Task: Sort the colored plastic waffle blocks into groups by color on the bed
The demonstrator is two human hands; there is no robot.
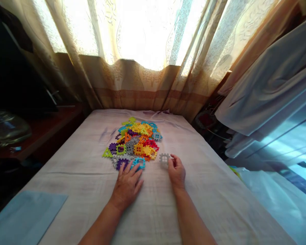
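Observation:
A heap of colourful plastic interlocking pieces [139,149] lies on the cloth-covered table. At its near edge my left hand [126,185] rests with fingers spread, its fingertips on a purple piece [122,163] and close to a blue square frame [140,162]. To the right of the heap, my right hand [177,171] pinches a grey square window piece [164,158] by its right side. The grey piece is apart from the heap.
A light blue sheet [28,216] lies at the table's near left corner. Patterned curtains [142,81] hang behind the table. Pale garments [265,81] hang at the right. A dark red side table [48,129] stands at the left, with a dark screen [15,75].

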